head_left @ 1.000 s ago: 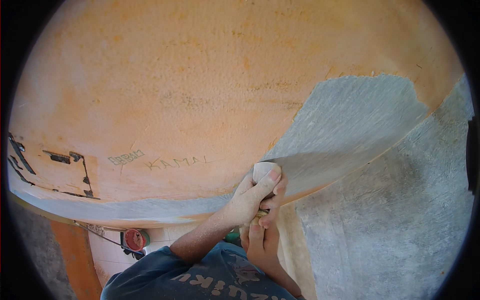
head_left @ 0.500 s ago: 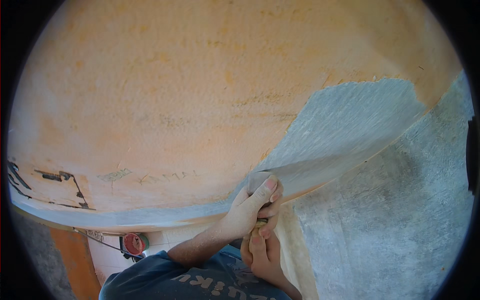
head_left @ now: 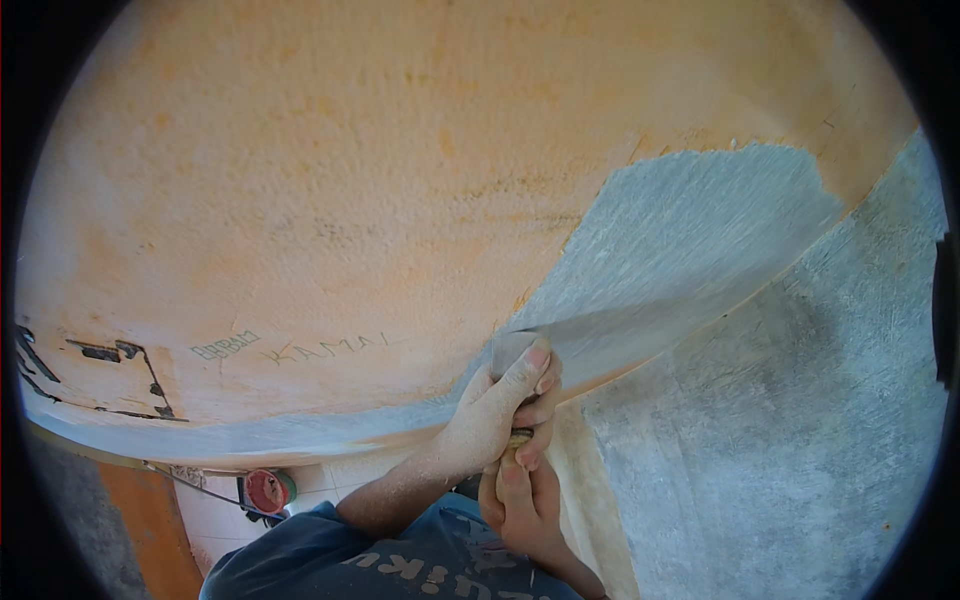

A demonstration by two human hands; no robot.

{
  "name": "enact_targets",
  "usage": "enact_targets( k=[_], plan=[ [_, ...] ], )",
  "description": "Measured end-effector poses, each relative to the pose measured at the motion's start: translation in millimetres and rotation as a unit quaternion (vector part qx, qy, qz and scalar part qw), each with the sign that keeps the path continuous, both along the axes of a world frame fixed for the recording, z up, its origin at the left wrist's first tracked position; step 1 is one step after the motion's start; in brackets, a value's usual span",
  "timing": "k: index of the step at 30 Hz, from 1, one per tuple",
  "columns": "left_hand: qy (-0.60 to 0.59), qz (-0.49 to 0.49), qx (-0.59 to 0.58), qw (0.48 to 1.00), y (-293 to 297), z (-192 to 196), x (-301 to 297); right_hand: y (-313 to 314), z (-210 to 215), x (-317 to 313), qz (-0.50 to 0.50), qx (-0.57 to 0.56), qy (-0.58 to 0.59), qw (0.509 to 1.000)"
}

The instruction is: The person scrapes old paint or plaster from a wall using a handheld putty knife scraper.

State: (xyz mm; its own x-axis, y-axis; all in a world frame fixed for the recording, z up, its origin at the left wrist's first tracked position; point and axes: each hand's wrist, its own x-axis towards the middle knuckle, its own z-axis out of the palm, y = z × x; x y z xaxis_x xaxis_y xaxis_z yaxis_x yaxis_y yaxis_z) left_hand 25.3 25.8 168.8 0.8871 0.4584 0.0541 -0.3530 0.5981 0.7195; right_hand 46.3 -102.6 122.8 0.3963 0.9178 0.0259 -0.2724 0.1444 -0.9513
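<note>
A flat metal scraper blade (head_left: 510, 352) presses against the orange painted wall (head_left: 330, 230), at the lower corner of a bare grey patch (head_left: 690, 220). My left hand (head_left: 500, 405), dusted with pale powder, wraps round the scraper near its blade, thumb pointing up along it. Just below, my right hand (head_left: 522, 495) closes round the handle. A short dark ring of the tool (head_left: 520, 437) shows between the hands; the fingers hide most of the handle.
A rough grey wall (head_left: 760, 430) adjoins at the right, beyond the corner edge. Down at the lower left stands a red bucket (head_left: 267, 491) on pale floor tiles, beside a thin dark rod (head_left: 200, 487). Black marks (head_left: 125, 350) outline part of the left wall.
The view has shifted slightly. Both hands and the scraper sit marginally higher and further left in the picture, the grip unchanged.
</note>
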Motion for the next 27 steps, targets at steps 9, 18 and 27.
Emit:
enact_targets(
  k=[9,18,27],
  plan=[
    [-0.01,0.003,-0.01,1.0,-2,5,-2,3,9,5,0.011,0.015,-0.007,1.0],
    [-0.007,0.011,0.009,1.0,-2,15,-1,9,18,1,-0.008,0.047,-0.02,0.999],
    [-0.036,-0.003,0.0,0.999,-3,25,1,7,22,1,-0.008,0.032,-0.011,0.999]
  ],
)
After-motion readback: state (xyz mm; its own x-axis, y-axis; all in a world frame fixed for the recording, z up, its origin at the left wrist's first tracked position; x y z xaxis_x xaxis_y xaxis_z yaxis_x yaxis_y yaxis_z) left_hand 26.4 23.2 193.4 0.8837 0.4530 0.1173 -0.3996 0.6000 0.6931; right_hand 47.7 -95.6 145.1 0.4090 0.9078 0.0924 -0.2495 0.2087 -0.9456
